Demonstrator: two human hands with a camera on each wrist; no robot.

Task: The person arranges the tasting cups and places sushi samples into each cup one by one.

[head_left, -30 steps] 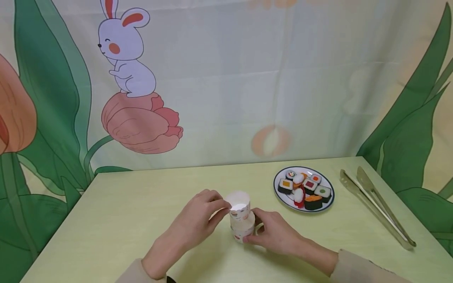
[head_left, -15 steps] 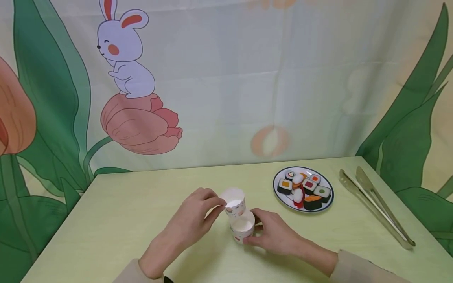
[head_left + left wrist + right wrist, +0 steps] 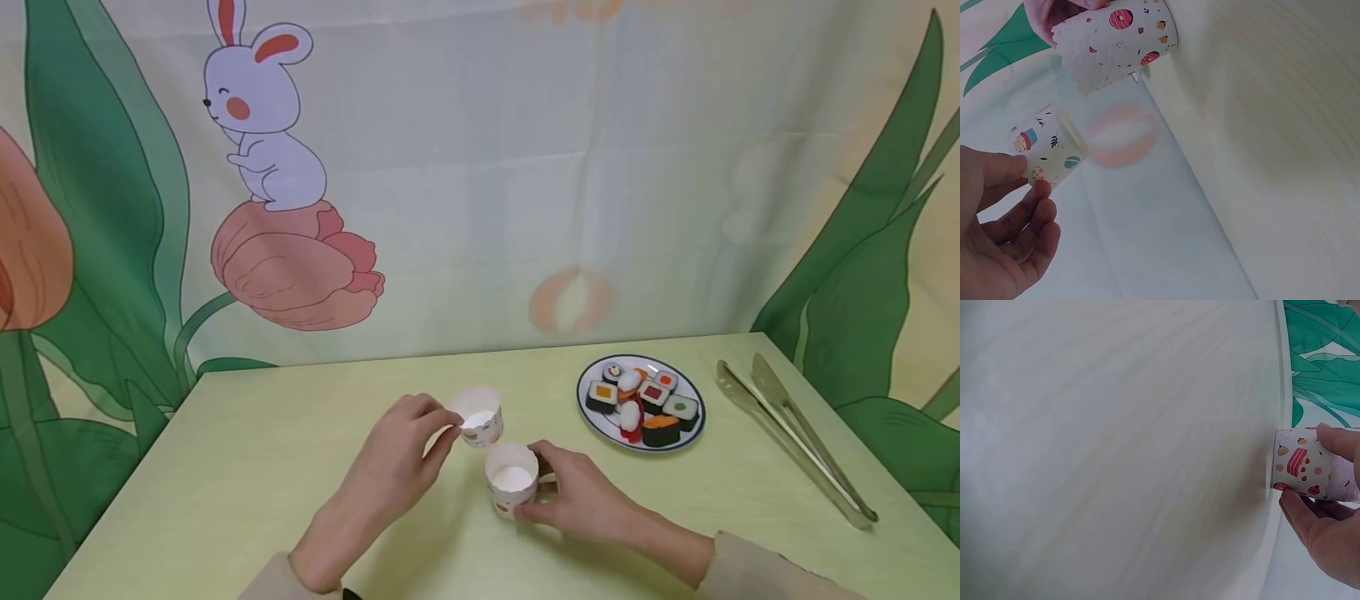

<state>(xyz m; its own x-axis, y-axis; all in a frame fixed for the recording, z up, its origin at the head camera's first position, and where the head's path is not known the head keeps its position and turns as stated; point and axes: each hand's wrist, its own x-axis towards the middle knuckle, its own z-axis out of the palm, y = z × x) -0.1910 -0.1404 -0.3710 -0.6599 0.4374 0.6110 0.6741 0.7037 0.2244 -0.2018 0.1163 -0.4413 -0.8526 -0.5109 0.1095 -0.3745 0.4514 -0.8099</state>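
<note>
Head view shows two patterned paper baking cups over the worktop (image 3: pixel 300 450), both with their mouths facing up. The left hand (image 3: pixel 400 454) pinches the far-left cup (image 3: pixel 480 421) at its left side between thumb and fingertips, clear of the surface; the left wrist view shows its remaining fingers curled loosely below, and a cupcake and leaves printed on the wall. Just to the right and nearer, the right hand (image 3: pixel 576 492) grips the near-right cup (image 3: pixel 512 481), thumb on the near side and fingers around the right, its base apparently resting on the worktop. A cake slice shows on this cup in the right wrist view, ring doughnuts in the left wrist one, where the two cups stand apart. Farther right lies a blue-rimmed white plate (image 3: pixel 658 365) of sushi pieces (image 3: pixel 653 396), black-and-white rolls among them. Metal tongs (image 3: pixel 795 451) lie spread at the far right, hinge end toward the near side. Beige sleeves (image 3: pixel 757 565) cover the forearms, and behind hangs a cloth backdrop (image 3: pixel 450 208) printed with a rabbit (image 3: pixel 281 167), tulips and green leaves.
</note>
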